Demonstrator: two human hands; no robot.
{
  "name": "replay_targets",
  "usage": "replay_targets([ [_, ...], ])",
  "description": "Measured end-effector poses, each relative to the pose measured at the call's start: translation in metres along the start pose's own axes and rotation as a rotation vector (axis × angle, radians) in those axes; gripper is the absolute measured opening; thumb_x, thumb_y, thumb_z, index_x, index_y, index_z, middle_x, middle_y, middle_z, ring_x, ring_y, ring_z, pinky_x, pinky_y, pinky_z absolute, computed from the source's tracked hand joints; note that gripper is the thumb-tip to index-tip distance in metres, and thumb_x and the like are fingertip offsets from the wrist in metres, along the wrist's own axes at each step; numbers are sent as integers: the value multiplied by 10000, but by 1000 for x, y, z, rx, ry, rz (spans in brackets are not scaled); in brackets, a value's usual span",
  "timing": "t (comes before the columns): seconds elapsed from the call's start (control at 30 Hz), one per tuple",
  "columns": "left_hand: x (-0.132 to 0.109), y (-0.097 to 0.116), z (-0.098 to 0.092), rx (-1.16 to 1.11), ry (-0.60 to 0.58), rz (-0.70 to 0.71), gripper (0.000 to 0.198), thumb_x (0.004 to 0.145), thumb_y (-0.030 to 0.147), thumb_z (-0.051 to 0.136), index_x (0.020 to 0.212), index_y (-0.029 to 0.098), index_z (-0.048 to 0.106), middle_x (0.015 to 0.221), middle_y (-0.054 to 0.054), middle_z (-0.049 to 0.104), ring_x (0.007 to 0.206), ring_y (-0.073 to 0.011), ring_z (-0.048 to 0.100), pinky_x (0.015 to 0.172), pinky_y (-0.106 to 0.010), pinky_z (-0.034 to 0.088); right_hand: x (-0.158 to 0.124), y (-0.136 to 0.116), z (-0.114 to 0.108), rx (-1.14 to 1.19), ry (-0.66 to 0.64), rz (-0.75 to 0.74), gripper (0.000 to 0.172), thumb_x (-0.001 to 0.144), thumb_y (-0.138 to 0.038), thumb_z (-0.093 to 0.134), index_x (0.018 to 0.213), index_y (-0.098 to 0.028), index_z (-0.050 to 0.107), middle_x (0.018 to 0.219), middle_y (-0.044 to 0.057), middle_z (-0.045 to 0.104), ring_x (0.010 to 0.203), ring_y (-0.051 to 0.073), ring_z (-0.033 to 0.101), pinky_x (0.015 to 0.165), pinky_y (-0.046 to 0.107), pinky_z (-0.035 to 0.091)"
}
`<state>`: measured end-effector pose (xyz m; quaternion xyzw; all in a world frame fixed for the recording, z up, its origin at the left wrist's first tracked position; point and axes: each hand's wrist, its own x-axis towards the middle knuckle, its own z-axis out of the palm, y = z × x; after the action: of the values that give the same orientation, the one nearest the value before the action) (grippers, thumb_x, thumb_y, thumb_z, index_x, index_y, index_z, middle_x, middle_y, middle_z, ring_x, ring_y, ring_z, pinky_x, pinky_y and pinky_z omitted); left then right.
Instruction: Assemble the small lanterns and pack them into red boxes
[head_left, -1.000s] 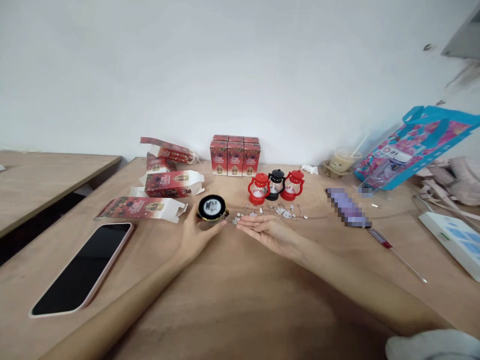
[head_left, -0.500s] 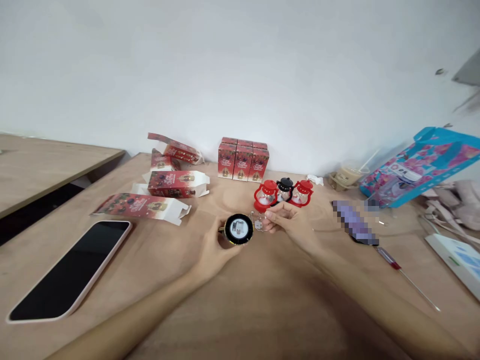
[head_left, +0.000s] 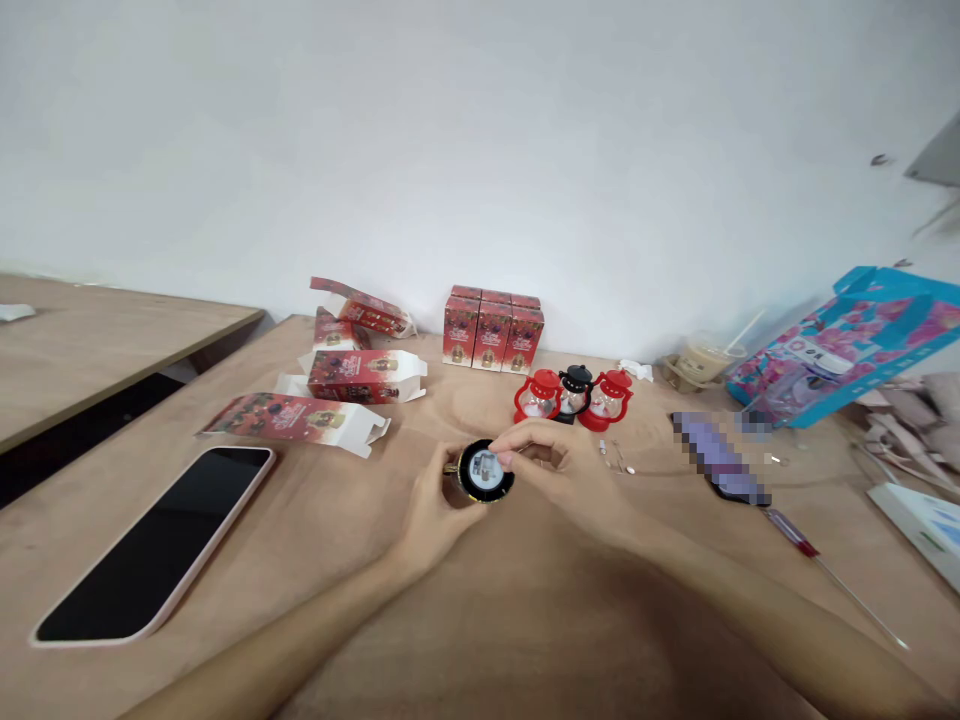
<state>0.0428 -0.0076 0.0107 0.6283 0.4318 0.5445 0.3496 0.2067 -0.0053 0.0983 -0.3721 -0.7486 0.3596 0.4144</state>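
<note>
My left hand (head_left: pixel 435 500) is wrapped round a small black lantern (head_left: pixel 471 492) with gold trim, held so that its round base faces up at the camera. A pale disc with a small compartment fills the middle of that base. Over its right edge, my right hand (head_left: pixel 551 465) has thumb and forefinger pinched together at the disc; whatever sits between the fingertips is too small to make out. Behind the right hand stand two red lanterns (head_left: pixel 611 405) with a black lantern (head_left: pixel 576 392) between them. Small shiny parts (head_left: pixel 619 462) lie on the table to the right.
Several red printed boxes (head_left: pixel 491 335) stand by the wall. Opened boxes (head_left: pixel 360 375) lie to the left, near a phone (head_left: pixel 157 545). At right are a screwdriver (head_left: pixel 793 532), a drink cup (head_left: pixel 705 360), a flowered blue bag (head_left: pixel 847 340) and a white box (head_left: pixel 919 525).
My right hand has moved left from beside the lantern onto its base. Small parts that it covered now show on the table. The view has shifted slightly; my left hand keeps its hold.
</note>
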Motion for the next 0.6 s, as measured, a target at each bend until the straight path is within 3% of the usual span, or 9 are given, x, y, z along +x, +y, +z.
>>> replay_targets([
  [0.17,0,1,0,9,11,-1,404,598,177,679,974,198,532,950,-31,652,883,-207,616,778,-323,491,3,-4,1,-294,12,-239,161,811,-161,566,785,-240,703,782,13,721,701,148,652,670,266,505],
  [0.4,0,4,-1,15,-3,12,385,593,156,665,955,193,541,931,-26,651,864,-200,611,760,-305,481,10,-8,2,-436,-6,-278,155,749,-76,602,668,-208,616,681,-13,673,651,123,616,623,223,478],
  [0.6,-1,-4,0,-5,1,17,407,623,168,677,999,192,523,975,-38,639,897,-204,610,768,-309,486,4,-10,1,-595,-28,-392,165,815,-91,532,789,-213,640,767,22,691,701,143,624,644,238,474],
])
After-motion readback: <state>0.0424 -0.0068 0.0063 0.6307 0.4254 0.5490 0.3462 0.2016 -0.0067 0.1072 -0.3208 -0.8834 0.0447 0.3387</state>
